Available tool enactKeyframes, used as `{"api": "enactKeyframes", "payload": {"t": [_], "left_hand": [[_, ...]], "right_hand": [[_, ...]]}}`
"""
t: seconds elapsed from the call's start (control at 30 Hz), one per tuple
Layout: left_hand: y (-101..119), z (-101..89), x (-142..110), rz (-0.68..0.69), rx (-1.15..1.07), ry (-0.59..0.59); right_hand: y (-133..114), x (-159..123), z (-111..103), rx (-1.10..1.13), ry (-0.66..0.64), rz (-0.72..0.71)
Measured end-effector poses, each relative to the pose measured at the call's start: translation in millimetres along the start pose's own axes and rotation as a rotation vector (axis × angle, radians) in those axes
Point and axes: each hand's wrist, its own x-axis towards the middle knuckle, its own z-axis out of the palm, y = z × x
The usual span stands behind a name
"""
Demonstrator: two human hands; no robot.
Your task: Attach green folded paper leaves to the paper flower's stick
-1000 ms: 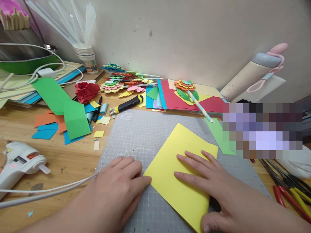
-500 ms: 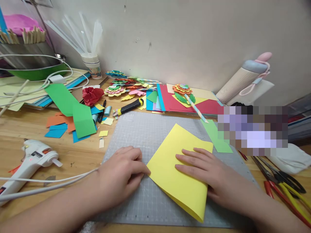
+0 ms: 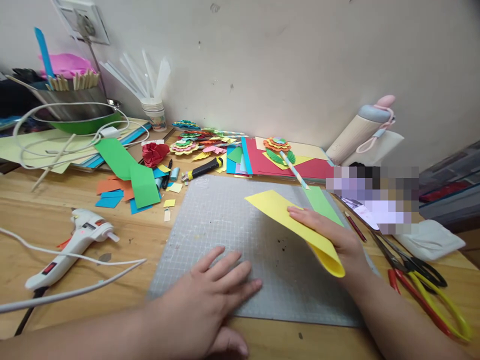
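My right hand (image 3: 330, 235) grips a folded sheet of yellow paper (image 3: 288, 215) by its right side and holds it tilted above the grey cutting mat (image 3: 210, 220). The sheet's near end curls into a rounded loop. My thumb is hidden behind the paper. At the mat's near left, my left hand (image 3: 228, 285) rests palm down with the fingers spread and nothing in it. A light green paper strip (image 3: 321, 205) lies on the mat's right edge, just beyond my right hand.
A hot glue gun (image 3: 71, 245) and its white cable lie left. Green paper (image 3: 144, 185), a utility knife (image 3: 202, 169) and paper flowers (image 3: 278, 145) are toward the wall. Scissors (image 3: 423, 270) and red-and-yellow-handled tools lie right, by a white pouch (image 3: 431, 239).
My right hand has lifted the yellow paper off the mat and tilted it. My left hand has come away from the paper's corner, moved nearer and spread its fingers.
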Motion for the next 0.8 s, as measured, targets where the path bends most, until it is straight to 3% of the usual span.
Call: {"api": "enactKeyframes", "payload": {"t": [0.1, 0.27, 0.33, 0.43, 0.47, 0.53, 0.57, 0.63, 0.73, 0.8], "left_hand": [[-20, 10.1, -7, -0.075, 0.137, 0.016], [-54, -7.5, -4, -0.629, 0.450, 0.308], [-53, -7.9, -2, -0.599, 0.460, 0.309], [-49, 1.0, 1, -0.283, 0.329, 0.104], [-49, 2.6, 2, -0.292, 0.293, 0.109], [-53, -1.6, 8, -0.543, 0.242, 0.314], [-55, -7.4, 12, -0.663, 0.173, 0.430], [-56, -23.3, 24, -0.735, -0.181, 0.508], [-51, -42.5, 45, -0.707, -0.962, 0.336], [-47, -45.4, 56, -0.665, -1.211, 0.276]], "right_hand": [[2, -3, 5, 0.073, 0.191, 0.020], [-3, -5, 8, 0.096, 0.299, 0.035], [-4, -6, 8, 0.123, 0.303, -0.001], [-5, -7, 5, 0.153, 0.248, -0.077], [-5, -7, 3, 0.144, 0.210, -0.109], [-8, -7, -1, 0.100, 0.146, -0.206], [-11, -7, -3, 0.070, 0.119, -0.273], [-18, -5, -6, -0.006, 0.076, -0.425], [-31, 0, -10, -0.148, -0.028, -0.636], [-35, 3, -11, -0.236, -0.102, -0.730]]}}
